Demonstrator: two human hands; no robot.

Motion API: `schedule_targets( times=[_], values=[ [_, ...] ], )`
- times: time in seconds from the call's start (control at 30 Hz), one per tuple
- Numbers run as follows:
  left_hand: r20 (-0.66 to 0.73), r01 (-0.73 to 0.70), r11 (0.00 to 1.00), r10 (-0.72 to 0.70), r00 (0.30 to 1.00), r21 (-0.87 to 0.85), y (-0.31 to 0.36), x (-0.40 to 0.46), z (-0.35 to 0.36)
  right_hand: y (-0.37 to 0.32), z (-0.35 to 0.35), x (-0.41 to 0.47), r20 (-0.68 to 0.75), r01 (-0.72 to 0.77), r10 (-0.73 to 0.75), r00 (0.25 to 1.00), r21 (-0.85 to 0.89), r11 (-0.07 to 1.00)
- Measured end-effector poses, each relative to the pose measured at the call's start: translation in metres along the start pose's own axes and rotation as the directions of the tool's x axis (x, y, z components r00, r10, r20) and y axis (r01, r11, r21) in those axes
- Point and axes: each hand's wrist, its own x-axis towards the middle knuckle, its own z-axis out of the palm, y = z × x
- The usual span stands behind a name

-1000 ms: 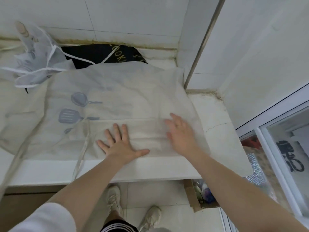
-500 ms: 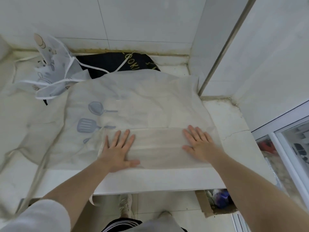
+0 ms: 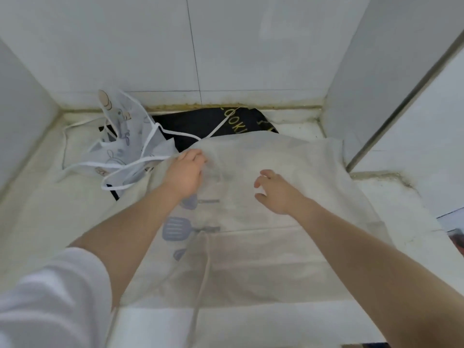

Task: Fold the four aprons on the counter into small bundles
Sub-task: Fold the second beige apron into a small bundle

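Both bare forearms are stretched forward. The left hand (image 3: pixel 186 172) is turned palm down with its fingers curled under at the far end. The right hand (image 3: pixel 277 190) is held with fingers loosely bent and spread.

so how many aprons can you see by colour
cream apron: 1
black apron: 1
white printed apron: 1
total: 3 in view; a fourth does not show plainly

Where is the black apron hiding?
The black apron lies at the back of the counter against the tiled wall, left of centre, half hidden beneath the beige apron, with the white printed apron on its left.
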Motion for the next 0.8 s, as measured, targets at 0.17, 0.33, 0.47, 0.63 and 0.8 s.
schedule_targets(
  times=[0.17,0.33,0.47,0.63,0.8],
  values=[
    [0.225,0.208,0.978,-0.199,0.954,-0.015,-0.039,0.059,0.000,-0.029,-0.016,0.042,-0.058,-0.056,0.059,0.997,0.061,0.997],
    [0.397,0.395,0.918,-0.378,0.837,0.040,-0.035,0.089,0.006,-0.024,-0.017,0.058,-0.017,-0.100,0.101,0.995,0.058,0.993],
    [0.544,0.759,0.496,-0.531,0.649,-0.421,-0.039,0.108,0.004,-0.017,-0.030,0.072,-0.019,-0.146,0.147,0.989,0.021,0.989],
    [0.748,0.749,-0.079,-0.187,0.637,-0.658,-0.051,0.108,-0.012,-0.026,-0.045,0.081,-0.089,-0.149,0.156,0.984,0.076,0.986],
    [0.546,0.397,0.564,0.117,0.830,-0.724,-0.026,0.100,-0.043,-0.031,-0.063,0.090,-0.141,-0.038,0.026,0.990,-0.084,0.996]
  ],
)
